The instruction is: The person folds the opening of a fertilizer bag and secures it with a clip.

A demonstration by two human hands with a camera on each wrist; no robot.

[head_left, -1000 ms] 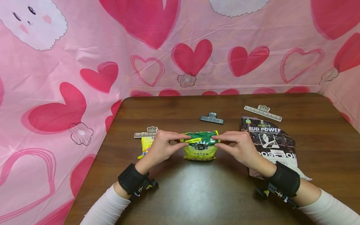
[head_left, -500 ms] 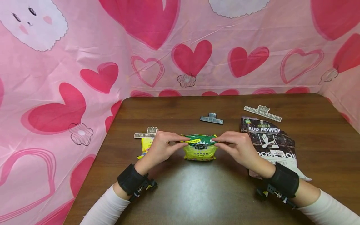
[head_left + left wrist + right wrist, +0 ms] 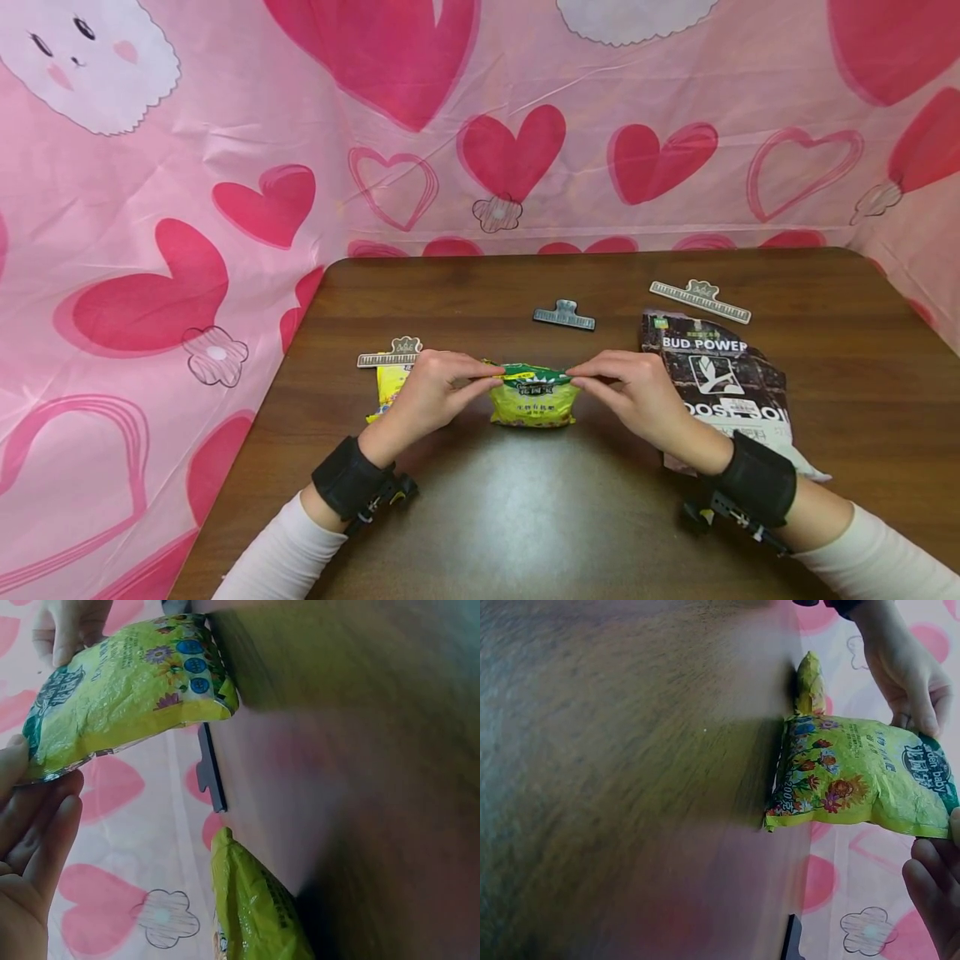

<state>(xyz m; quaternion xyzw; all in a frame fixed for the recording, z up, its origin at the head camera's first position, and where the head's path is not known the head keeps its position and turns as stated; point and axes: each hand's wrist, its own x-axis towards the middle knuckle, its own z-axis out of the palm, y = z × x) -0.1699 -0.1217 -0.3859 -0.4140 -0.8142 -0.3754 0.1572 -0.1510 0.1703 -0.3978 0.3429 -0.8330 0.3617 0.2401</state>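
Hands [image 3: 427, 392] [image 3: 637, 392] pinch upright yellow-green pouch [image 3: 532, 400] shut.

We can't read the small print on the green-yellow bag [image 3: 533, 398]; yellow packet [image 3: 390, 387] half hidden behind left hand [image 3: 426, 396]; right hand [image 3: 937, 889] cut off at frame edge.

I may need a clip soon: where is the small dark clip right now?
In the head view the small dark clip lies on the table, just beyond the green-yellow bag, left of the black soil bag.
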